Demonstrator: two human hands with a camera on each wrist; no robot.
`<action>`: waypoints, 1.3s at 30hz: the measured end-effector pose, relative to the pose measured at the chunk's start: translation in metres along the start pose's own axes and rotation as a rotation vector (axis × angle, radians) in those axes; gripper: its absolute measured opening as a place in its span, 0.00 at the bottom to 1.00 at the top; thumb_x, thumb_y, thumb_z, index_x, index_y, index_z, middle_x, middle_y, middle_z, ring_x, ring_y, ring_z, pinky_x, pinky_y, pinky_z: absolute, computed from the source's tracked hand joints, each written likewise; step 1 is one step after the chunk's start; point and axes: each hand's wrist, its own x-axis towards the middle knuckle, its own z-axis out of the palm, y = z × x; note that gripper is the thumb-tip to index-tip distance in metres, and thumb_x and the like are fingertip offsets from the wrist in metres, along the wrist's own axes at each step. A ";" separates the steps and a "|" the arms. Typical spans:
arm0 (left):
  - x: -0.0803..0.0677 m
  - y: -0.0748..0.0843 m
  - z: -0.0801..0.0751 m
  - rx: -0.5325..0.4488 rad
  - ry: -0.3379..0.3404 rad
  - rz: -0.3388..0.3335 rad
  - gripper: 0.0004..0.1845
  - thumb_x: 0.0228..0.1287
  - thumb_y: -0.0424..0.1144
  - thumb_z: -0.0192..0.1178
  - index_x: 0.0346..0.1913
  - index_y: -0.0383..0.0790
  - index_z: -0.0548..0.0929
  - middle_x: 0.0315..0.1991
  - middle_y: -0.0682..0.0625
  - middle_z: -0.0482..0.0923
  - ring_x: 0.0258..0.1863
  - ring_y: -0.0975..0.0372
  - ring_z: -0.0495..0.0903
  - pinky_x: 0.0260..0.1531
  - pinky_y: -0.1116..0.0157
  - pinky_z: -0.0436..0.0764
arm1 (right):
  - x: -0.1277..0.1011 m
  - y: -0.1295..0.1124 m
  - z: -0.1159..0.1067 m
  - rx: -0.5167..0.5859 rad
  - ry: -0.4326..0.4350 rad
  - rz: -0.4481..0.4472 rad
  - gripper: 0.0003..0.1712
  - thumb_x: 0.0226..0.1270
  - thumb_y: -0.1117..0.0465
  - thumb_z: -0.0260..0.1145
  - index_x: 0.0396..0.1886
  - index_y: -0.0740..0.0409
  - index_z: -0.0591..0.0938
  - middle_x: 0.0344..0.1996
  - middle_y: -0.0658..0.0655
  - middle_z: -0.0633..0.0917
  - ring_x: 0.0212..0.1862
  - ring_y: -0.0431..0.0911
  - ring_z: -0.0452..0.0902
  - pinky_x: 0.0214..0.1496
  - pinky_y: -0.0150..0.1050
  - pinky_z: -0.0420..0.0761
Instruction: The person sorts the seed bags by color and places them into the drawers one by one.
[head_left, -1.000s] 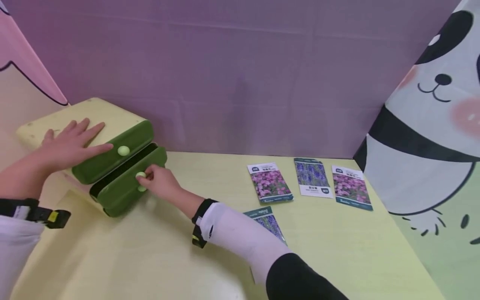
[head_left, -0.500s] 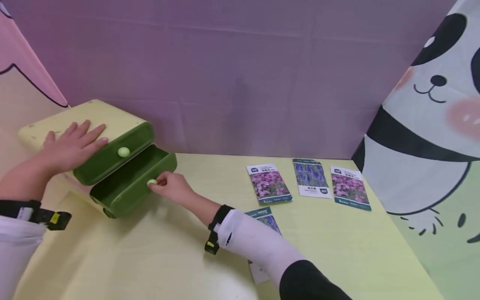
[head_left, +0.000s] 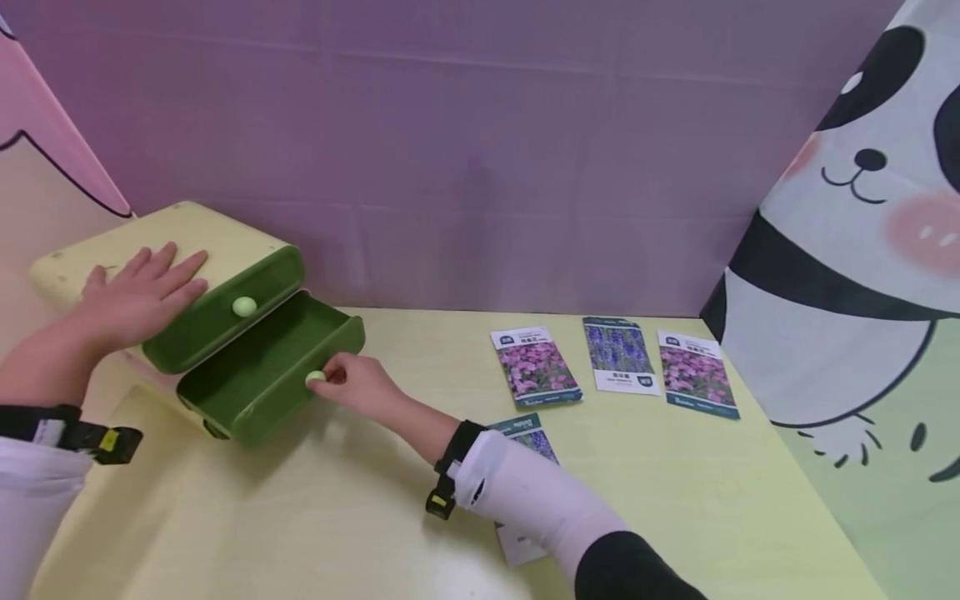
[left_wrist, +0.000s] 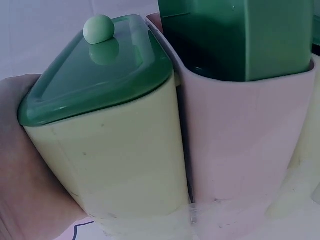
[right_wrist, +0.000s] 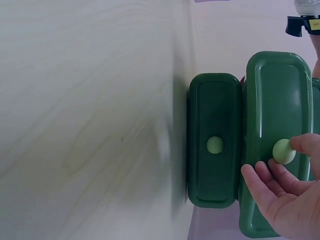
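Note:
A small chest of drawers [head_left: 217,229] with a cream top stands at the left of the table. My left hand [head_left: 138,304] lies flat on that top, fingers spread. Between thumb and fingers, my right hand [head_left: 363,386] pinches the pale green round knob [right_wrist: 284,151] of the green middle drawer [head_left: 281,408]. This drawer is pulled well out of its pink housing [left_wrist: 240,135], and its inside looks bare. Above it, the top drawer [head_left: 213,329] is closed. In the right wrist view, a lower drawer [right_wrist: 215,110] is closed too.
Three flower-picture packets, one pink [head_left: 537,367], one purple [head_left: 621,354] and another pink [head_left: 699,375], lie at the back right of the table [head_left: 712,508]. Another purple packet [head_left: 528,433] and a white-edged packet [head_left: 517,546] lie partly under the right forearm. A purple cloth [head_left: 465,150] hangs behind.
The middle drawer has slid from slightly open to far out. My right hand, holding its knob, has moved right and toward me. The left hand stays on top, its thumb drawn back from the front.

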 end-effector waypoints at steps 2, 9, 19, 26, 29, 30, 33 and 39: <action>0.000 0.000 0.000 0.000 0.001 0.000 0.36 0.76 0.58 0.23 0.76 0.45 0.30 0.73 0.30 0.20 0.70 0.30 0.23 0.57 0.25 0.25 | -0.002 0.000 -0.001 0.010 -0.003 0.005 0.15 0.64 0.50 0.68 0.41 0.56 0.81 0.33 0.47 0.83 0.36 0.34 0.75 0.37 0.22 0.75; 0.000 -0.001 0.001 0.004 0.008 -0.001 0.36 0.76 0.58 0.23 0.76 0.44 0.30 0.73 0.30 0.20 0.70 0.30 0.24 0.57 0.25 0.25 | -0.005 0.002 0.002 0.056 -0.013 0.042 0.14 0.64 0.52 0.68 0.41 0.57 0.80 0.33 0.48 0.82 0.36 0.34 0.75 0.37 0.23 0.77; 0.004 0.000 -0.002 0.010 0.022 0.013 0.36 0.77 0.58 0.23 0.76 0.43 0.30 0.73 0.28 0.21 0.70 0.30 0.24 0.57 0.24 0.26 | -0.003 0.009 0.004 0.101 -0.018 0.054 0.17 0.66 0.51 0.66 0.46 0.58 0.79 0.37 0.48 0.82 0.39 0.35 0.76 0.40 0.24 0.77; 0.002 -0.004 0.004 0.001 0.015 0.018 0.36 0.77 0.57 0.25 0.76 0.43 0.30 0.73 0.27 0.22 0.69 0.30 0.24 0.56 0.24 0.27 | -0.003 0.019 0.007 0.170 -0.056 0.055 0.19 0.66 0.49 0.66 0.48 0.58 0.79 0.36 0.47 0.82 0.39 0.35 0.76 0.40 0.25 0.77; 0.003 -0.004 0.005 -0.002 0.034 0.020 0.36 0.77 0.57 0.24 0.76 0.43 0.30 0.73 0.28 0.22 0.70 0.30 0.24 0.56 0.24 0.26 | -0.003 0.024 0.000 0.213 -0.071 0.037 0.21 0.68 0.49 0.64 0.51 0.59 0.78 0.37 0.49 0.83 0.41 0.42 0.81 0.39 0.27 0.80; 0.003 -0.004 0.005 -0.001 0.040 0.021 0.36 0.77 0.57 0.24 0.76 0.43 0.30 0.73 0.28 0.22 0.70 0.30 0.24 0.56 0.24 0.26 | -0.003 0.025 -0.005 0.228 -0.076 0.033 0.21 0.69 0.49 0.63 0.52 0.60 0.77 0.38 0.50 0.83 0.42 0.44 0.82 0.40 0.29 0.81; 0.003 -0.005 0.004 0.000 0.045 0.019 0.36 0.77 0.57 0.24 0.76 0.42 0.30 0.73 0.27 0.22 0.69 0.30 0.24 0.56 0.24 0.26 | -0.005 0.034 -0.025 0.227 -0.065 0.028 0.22 0.72 0.50 0.60 0.55 0.60 0.76 0.42 0.54 0.83 0.45 0.49 0.82 0.42 0.32 0.83; 0.001 -0.004 0.004 -0.020 0.028 0.025 0.36 0.77 0.57 0.25 0.76 0.42 0.30 0.72 0.27 0.21 0.69 0.29 0.23 0.56 0.24 0.25 | -0.015 0.066 -0.076 0.044 0.038 0.065 0.24 0.73 0.48 0.57 0.60 0.59 0.74 0.54 0.58 0.81 0.57 0.49 0.77 0.57 0.40 0.79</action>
